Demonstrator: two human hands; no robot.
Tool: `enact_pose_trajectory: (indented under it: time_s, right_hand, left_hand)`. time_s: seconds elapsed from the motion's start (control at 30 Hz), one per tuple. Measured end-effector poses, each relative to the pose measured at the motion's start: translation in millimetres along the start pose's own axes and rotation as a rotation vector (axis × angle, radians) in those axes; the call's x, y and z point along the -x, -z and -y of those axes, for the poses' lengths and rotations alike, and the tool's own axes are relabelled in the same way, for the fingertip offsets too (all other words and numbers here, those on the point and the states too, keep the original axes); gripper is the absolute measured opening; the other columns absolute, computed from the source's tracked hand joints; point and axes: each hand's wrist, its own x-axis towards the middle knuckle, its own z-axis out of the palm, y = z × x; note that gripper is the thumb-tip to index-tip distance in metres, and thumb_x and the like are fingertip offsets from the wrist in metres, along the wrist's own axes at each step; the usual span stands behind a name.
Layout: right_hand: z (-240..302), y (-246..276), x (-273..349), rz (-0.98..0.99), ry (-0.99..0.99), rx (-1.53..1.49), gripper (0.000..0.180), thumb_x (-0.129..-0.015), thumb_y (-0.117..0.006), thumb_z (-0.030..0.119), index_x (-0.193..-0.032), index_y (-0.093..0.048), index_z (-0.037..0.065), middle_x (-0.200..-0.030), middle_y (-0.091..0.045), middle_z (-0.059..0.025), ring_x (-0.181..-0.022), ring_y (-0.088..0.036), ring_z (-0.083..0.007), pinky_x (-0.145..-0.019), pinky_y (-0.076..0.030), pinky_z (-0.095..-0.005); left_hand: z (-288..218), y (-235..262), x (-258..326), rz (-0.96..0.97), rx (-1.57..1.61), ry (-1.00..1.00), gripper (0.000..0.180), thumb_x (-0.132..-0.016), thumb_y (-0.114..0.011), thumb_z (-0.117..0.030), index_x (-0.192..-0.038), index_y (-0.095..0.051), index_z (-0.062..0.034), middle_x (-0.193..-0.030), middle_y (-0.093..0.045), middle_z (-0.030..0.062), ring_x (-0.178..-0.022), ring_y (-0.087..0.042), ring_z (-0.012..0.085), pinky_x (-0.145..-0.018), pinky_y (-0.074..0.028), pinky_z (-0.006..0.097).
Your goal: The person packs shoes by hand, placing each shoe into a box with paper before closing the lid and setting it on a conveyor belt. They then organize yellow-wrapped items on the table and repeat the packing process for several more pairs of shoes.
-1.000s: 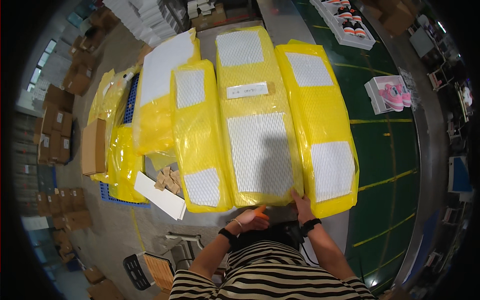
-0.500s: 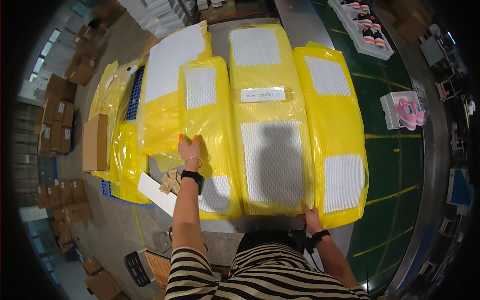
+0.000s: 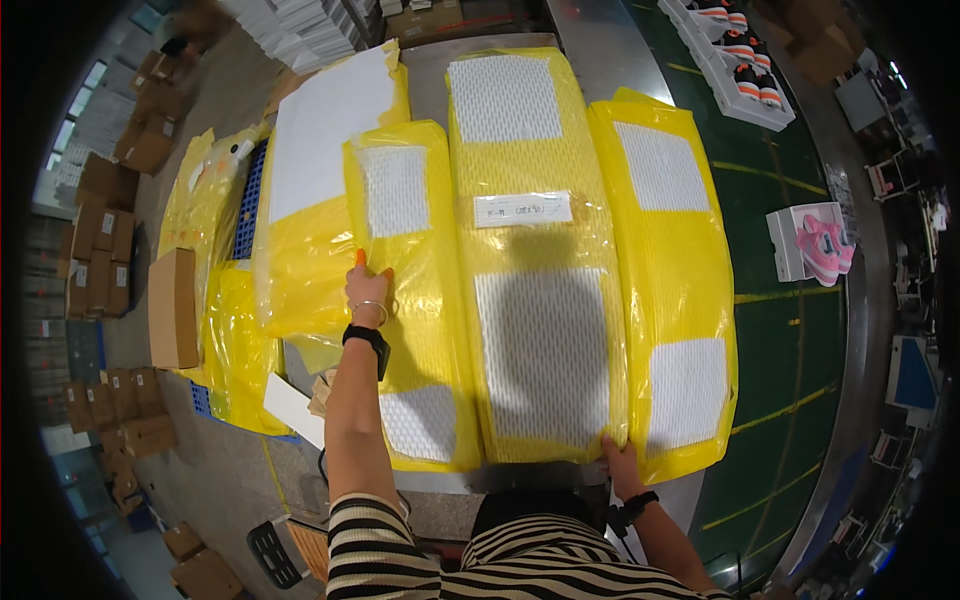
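Several long stacks of white patterned sheets in yellow plastic bags lie side by side on the table. My left hand [image 3: 367,290] rests on the left edge of the left patterned bag [image 3: 415,290], thumb and an orange-tipped finger spread apart. Beside it is the middle bag [image 3: 535,160], which carries a white label [image 3: 523,210]. At this bag's near right corner, my right hand [image 3: 622,468] grips the plastic edge; its fingers are partly hidden. The right bag [image 3: 670,270] lies just beyond that hand.
Another yellow bag with a plain white sheet [image 3: 330,130] lies at left. Past it are a cardboard box [image 3: 173,308] and a blue crate [image 3: 252,200]. A green conveyor belt [image 3: 770,370] at right carries pink shoes [image 3: 824,250] and boxed black-and-orange shoes [image 3: 755,85].
The whole view has shifted slightly. My left hand sits a little farther up the left bag's edge, and its forearm covers more of the brown paper pieces. My right hand keeps its hold at the corner.
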Motion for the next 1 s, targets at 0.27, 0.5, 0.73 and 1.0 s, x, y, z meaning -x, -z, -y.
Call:
enact_pose_trajectory:
  time_s: [0.27, 0.5, 0.73, 1.0]
  right_hand:
    - [7.9, 2.2, 3.5, 0.016, 0.021, -0.014, 0.051, -0.089, -0.061, 0.047, -0.119, -0.053, 0.008, -0.103, -0.063, -0.0057, -0.082, -0.065, -0.0193, -0.064, -0.049, -0.0311]
    - [-1.2, -3.3, -2.5, 0.042, -0.002, -0.047, 0.045, -0.088, -0.062, 0.043, -0.117, -0.054, 0.010, -0.101, -0.063, -0.0028, -0.086, -0.064, -0.0185, -0.067, -0.048, -0.0326]
    - [4.8, -5.4, 4.8, 0.139, -0.052, -0.573, 0.033, -0.091, -0.062, 0.028, -0.119, -0.051, 0.015, -0.107, -0.060, -0.0010, -0.089, -0.058, -0.0171, -0.079, -0.046, -0.0373]
    - [-31.5, 19.0, 36.5, 0.262, -0.019, -0.504, 0.043, -0.093, -0.057, 0.025, -0.131, -0.043, 0.011, -0.104, -0.061, -0.0024, -0.089, -0.059, -0.0138, -0.079, -0.048, -0.0330]
  left_hand:
    - [-22.5, -4.5, 0.6, 0.041, 0.050, -0.038, 0.078, -0.074, -0.072, -0.030, -0.144, -0.039, -0.0200, -0.128, -0.050, 0.0143, -0.114, -0.052, 0.0322, -0.093, -0.044, 0.042]
    - [27.6, 5.1, 1.3, -0.408, 0.502, -0.064, 0.066, -0.079, -0.070, -0.012, -0.139, -0.044, -0.0058, -0.114, -0.052, 0.0166, -0.099, -0.053, 0.0290, -0.088, -0.043, 0.035]
    - [4.6, -4.8, 144.3, -0.232, 0.539, -0.369, 0.044, -0.085, -0.063, -0.008, -0.127, -0.055, -0.0009, -0.111, -0.058, 0.0141, -0.103, -0.054, 0.0266, -0.092, -0.041, 0.034]
    - [-14.0, -67.2, 352.0, 0.225, 0.106, -0.953, 0.046, -0.075, -0.068, -0.013, -0.120, -0.060, -0.0080, -0.121, -0.056, 0.0163, -0.112, -0.052, 0.0372, -0.094, -0.042, 0.045]
